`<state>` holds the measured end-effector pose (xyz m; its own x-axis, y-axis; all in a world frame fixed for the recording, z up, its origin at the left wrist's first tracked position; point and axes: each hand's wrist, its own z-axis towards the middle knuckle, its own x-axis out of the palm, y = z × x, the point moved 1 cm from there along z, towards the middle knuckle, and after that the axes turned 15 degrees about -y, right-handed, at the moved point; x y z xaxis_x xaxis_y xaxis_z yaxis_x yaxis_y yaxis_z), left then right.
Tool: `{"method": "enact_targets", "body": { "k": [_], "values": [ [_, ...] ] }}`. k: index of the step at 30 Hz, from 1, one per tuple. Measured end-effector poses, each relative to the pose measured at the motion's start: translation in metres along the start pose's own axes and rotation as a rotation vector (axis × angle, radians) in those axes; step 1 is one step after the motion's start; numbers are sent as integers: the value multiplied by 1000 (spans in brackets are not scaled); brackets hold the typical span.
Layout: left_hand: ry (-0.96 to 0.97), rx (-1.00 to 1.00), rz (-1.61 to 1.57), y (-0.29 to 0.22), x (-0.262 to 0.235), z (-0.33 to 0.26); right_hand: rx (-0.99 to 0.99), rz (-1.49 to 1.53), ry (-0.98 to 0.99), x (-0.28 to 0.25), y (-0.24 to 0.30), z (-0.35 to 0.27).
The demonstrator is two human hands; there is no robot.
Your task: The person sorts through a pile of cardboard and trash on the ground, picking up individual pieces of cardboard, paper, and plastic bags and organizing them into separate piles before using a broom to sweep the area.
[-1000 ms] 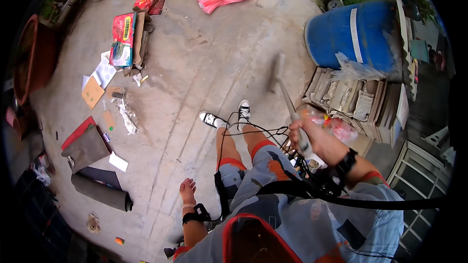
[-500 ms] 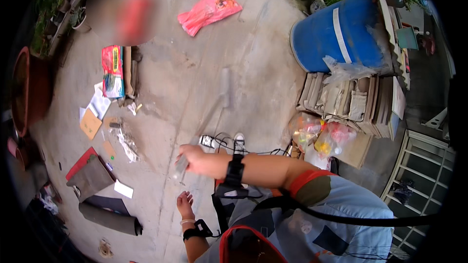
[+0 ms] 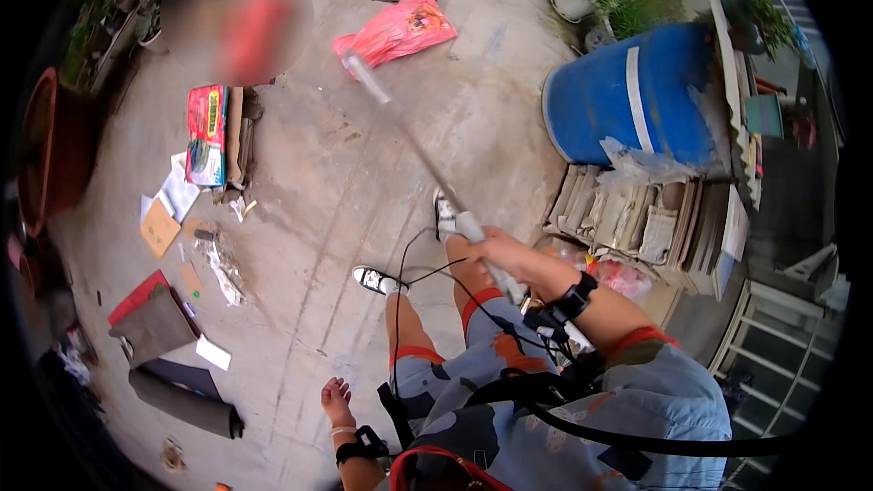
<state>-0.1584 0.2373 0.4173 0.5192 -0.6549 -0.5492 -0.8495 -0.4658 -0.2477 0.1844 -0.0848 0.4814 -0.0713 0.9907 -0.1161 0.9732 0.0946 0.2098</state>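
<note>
- Gripping the long-handled rod tool [image 3: 425, 161] in our right hand [image 3: 497, 253] alone, fingers wrapped round its pale handle [image 3: 470, 225], we could lose it if a wide swing twists the wrist; the reach of the rod would cause that.
- Its pale cylindrical head [image 3: 368, 80] points away from us and overlaps the near edge of the pink plastic bag [image 3: 400, 32] in view. We cannot tell whether it touches; if it does, the thin plastic could snag, slide or tear.
- Our left hand [image 3: 336, 398] hangs apart from the tool, fingers loosely bent and holding nothing visible, so a slip of the handle might go uncaught.
- Black cables [image 3: 397, 309] loop in front of our legs, and one runs close to the right hand. A sweep or a step could hook a loop, tugging the wrist strap [image 3: 575, 295] or tripping us.
- Our black-and-white sneakers [image 3: 445, 216] stand below the rod; a low backswing could knock a shin.
- Swung rightward, the tool could strike the blue barrel [image 3: 618, 86] or topple the stacked cardboard [image 3: 637, 218].
- Swung leftward, it could scatter the red-and-white packet [image 3: 207, 132] and loose papers [image 3: 178, 189].
</note>
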Motion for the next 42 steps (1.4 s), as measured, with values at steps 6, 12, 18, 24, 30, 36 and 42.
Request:
{"method": "enact_targets", "body": {
  "k": [6, 12, 18, 24, 30, 36, 42],
  "values": [
    [-57, -101, -1, 13, 59, -45, 13, -83, 35, -39, -28, 97],
    [-105, -76, 49, 9, 144, -82, 278, -66, 374, 32, 43, 75],
    [21, 339, 84, -111, 273, -124, 67, -102, 729, -18, 154, 117],
    [121, 616, 58, -206, 369, -81, 114, -85, 347, -168, 232, 84],
    [221, 592, 62, -297, 491, -8, -204, -171, -21, -226, 342, 114],
    [208, 511, -15, -354, 581, 55, -218, -318, -306, -234, 452, 259],
    [103, 488, 269, -395, 669, 89, 17, -342, -380, -248, 509, 376]
  ]
}}
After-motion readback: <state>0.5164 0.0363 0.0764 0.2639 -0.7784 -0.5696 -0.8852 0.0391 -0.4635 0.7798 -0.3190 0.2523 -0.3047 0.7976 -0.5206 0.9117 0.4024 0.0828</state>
